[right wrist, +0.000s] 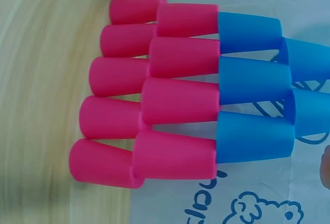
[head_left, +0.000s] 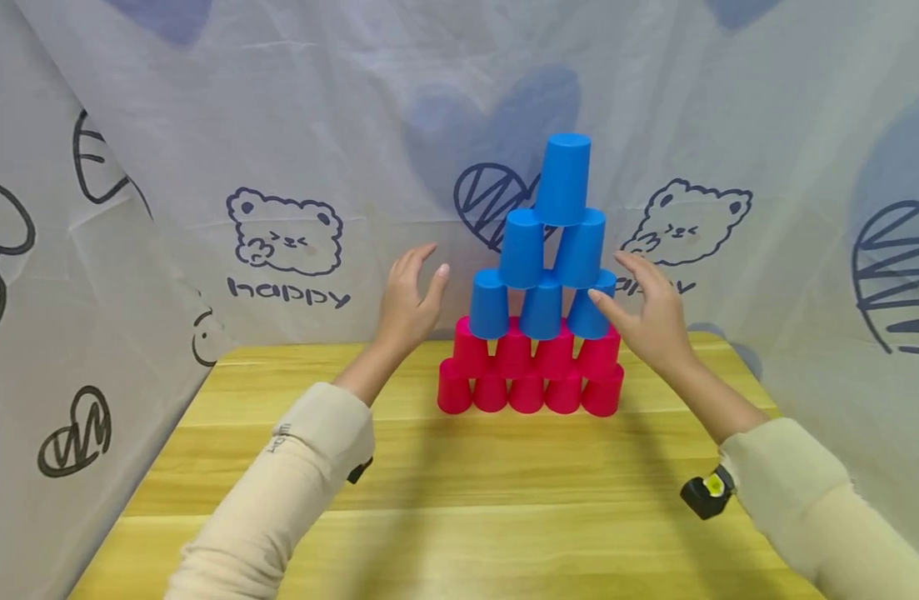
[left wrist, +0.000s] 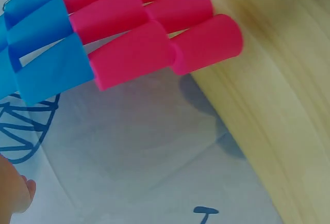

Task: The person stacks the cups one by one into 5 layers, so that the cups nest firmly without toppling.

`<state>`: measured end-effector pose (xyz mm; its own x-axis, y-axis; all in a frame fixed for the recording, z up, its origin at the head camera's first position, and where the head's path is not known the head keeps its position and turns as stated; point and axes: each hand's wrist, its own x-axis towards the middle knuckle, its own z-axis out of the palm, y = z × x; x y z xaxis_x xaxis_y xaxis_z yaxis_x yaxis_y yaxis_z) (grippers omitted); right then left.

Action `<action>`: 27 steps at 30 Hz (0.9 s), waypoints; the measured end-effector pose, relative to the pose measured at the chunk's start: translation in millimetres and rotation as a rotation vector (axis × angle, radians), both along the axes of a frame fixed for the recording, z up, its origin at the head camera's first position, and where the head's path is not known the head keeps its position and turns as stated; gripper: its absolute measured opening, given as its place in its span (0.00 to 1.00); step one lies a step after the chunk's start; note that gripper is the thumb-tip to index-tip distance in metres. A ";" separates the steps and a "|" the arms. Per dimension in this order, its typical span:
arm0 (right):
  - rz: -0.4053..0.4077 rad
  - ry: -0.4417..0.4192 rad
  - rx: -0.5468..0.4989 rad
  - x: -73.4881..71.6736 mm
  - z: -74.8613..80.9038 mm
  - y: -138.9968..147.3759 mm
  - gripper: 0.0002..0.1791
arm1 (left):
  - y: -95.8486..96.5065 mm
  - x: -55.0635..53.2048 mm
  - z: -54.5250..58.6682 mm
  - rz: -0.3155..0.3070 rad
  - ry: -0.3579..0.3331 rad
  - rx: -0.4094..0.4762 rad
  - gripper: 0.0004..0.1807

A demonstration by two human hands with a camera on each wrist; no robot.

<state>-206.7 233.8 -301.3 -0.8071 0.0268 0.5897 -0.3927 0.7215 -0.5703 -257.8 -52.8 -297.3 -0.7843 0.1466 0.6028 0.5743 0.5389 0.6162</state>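
A pyramid of upside-down plastic cups stands on the table. Its two lowest rows are red cups (head_left: 526,393), several in each. Above them come a row of three blue cups (head_left: 541,308), a row of two, and a single blue cup (head_left: 566,179) on top. My left hand (head_left: 412,302) is raised to the left of the stack, fingers apart, holding nothing. To the right, my right hand (head_left: 654,321) is held up with thumb and fingers spread. Its thumb overlaps the right blue cup in the head view; the right wrist view shows a gap there.
Under the stack is a yellow wood-grain table (head_left: 459,517). Close behind it hangs a pale cloth (head_left: 384,125) printed with bears and hearts, and more cloth lines both sides. A small black device (head_left: 706,493) sits at my right cuff.
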 end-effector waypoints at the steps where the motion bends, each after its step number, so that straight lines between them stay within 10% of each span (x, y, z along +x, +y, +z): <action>1: 0.005 0.014 0.011 1.5 -2.0 0.3 0.31 | -1.5 1.0 -2.5 -0.003 -0.001 -0.006 0.23; 9: 0.089 0.082 0.128 14.2 -23.2 3.4 0.29 | -4.6 15.1 -23.2 -0.011 -0.008 -0.038 0.23; 27: 0.127 -0.044 0.348 40.8 -73.2 -9.1 0.39 | -19.0 47.7 -83.0 -0.071 0.084 -0.255 0.25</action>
<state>-166.0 224.7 -374.5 -0.8162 -0.2710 0.5103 -0.4718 0.8225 -0.3177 -210.1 -71.8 -380.3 -0.7156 0.3552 0.6014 0.6596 0.6270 0.4145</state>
